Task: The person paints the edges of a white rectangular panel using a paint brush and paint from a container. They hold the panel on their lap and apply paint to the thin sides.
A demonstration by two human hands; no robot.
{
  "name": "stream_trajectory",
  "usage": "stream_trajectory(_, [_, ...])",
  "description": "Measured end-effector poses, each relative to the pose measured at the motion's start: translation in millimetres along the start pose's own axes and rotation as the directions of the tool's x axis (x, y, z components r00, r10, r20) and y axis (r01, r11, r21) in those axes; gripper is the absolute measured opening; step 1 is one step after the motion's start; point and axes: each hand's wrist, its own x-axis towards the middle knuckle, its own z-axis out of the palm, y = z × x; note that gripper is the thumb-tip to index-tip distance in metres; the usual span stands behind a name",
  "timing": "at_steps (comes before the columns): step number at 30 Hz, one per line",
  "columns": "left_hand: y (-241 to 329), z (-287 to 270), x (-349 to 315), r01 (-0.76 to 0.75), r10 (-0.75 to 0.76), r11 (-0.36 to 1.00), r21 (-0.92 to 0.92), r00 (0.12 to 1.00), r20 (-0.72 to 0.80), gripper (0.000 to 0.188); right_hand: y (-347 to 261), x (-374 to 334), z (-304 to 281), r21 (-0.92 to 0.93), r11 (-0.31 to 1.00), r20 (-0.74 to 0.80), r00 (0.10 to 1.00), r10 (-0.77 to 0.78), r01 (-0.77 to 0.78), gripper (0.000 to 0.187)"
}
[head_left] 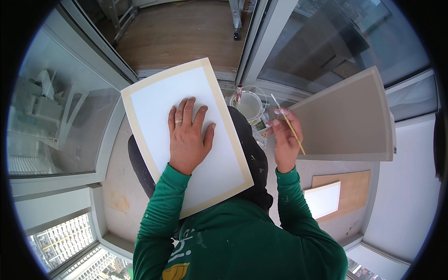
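Observation:
Across my lap rests a white board (215, 154) with a border of cream tape along its edges. My left hand (189, 140) lies on its face, fingers spread and a ring on one of them. Off the board's right side, my right hand (285, 140) is closed round a thin wooden paintbrush (293, 128), its pale tip pointing up and away from me. Beyond that hand, on the floor, stands a white bucket (248, 106) with a red-handled tool (239, 93) at its rim. Small clear and coloured items beside the bucket are partly hidden by my fingers.
A large greyish-beige panel (343, 121) leans at the right. Below it, a smaller white board (323, 199) lies over a brown sheet (357, 186) on the floor. Glass doors (60, 126) stand at left and right, with a wooden floor (182, 39) and ladder feet beyond the sill.

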Motion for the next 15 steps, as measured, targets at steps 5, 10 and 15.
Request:
stream_trajectory(5, [1,-1,1,0.001,-0.001,1.0,-0.014,1.0,0.008,0.043,-10,3,12,0.039,0.999,-0.014,1.0,-0.01,0.01,0.043])
stream_trajectory(10, [-1,-5,0,0.002,-0.002,1.0,-0.002,1.0,0.027,0.044,-20,15,25,0.072,0.996,0.023,0.999,-0.05,0.048,0.045])
stream_trajectory(15, [1,-6,4,0.001,0.002,0.999,-0.034,0.997,0.078,0.044,-27,9,56,0.151,0.988,0.07,0.997,0.007,-0.017,0.047])
